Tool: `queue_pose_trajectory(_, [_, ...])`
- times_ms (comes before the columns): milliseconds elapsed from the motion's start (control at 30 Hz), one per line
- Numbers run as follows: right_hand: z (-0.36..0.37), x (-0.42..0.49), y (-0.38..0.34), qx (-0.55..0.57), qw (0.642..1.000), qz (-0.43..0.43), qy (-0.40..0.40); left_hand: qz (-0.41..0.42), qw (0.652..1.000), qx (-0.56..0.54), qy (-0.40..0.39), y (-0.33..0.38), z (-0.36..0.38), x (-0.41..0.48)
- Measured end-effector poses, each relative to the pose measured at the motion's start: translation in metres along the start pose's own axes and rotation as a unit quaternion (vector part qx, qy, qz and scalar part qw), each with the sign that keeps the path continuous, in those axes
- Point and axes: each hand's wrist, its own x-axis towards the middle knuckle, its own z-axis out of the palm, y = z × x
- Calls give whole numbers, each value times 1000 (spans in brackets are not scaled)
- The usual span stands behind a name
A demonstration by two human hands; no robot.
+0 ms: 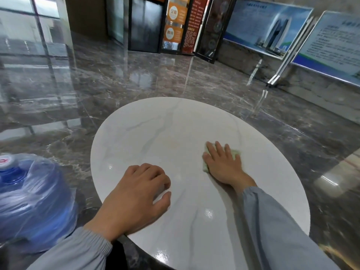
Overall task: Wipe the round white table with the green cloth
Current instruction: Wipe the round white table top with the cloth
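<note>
pale green cloth (234, 153) sits flat on the round white surface (155, 133), toward its right edge, mostly hidden under the right hand (222, 162). that hand is spread, fingers fanned and palm pressed down on the cloth, not pinching it. flat press looks deliberate: keeps the full cloth face in contact. right arm reaches out nearly straight from the near edge, grey sleeve (272, 221) low over the top. left hand (136, 195) rests near the near-left edge, fingers loosely curled, holding nothing; reads as a brace to steady the lean. faint yellowish mark near the centre of the surface, just left of the cloth, probably still to wipe. blue water jug (29, 191) in plastic wrap stands on the floor off the left edge, apart from the surface.
</note>
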Motion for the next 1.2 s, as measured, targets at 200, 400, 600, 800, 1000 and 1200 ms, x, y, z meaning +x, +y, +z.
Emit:
queue_pose_trajectory(200, [25, -27, -72, -23, 971, -237, -19, -1, 1000, -12, 17, -2, 0, -1])
queue_pose_trajectory(400, [-16, 16, 50, -57, 998, -5, 5, 1, 999, -37, 29, -2, 0, -1])
queue_pose_trajectory(600, [-7, 4, 9, -20, 1000, 1, -4, -10, 998, -48, 31, -3, 0, 0])
queue_pose_trajectory(800, [27, -101, -52, -52, 966, -255, 5, 1, 997, -50, 65, -8, 3, -1])
queue_pose_trajectory(1000, [16, -115, 13, -27, 977, -213, -15, -1, 996, -56, 62, -9, 5, 0])
queue_pose_trajectory(1200, [-11, -33, 25, -41, 999, -15, -9, -17, 998, -54, 37, -5, -1, 0])
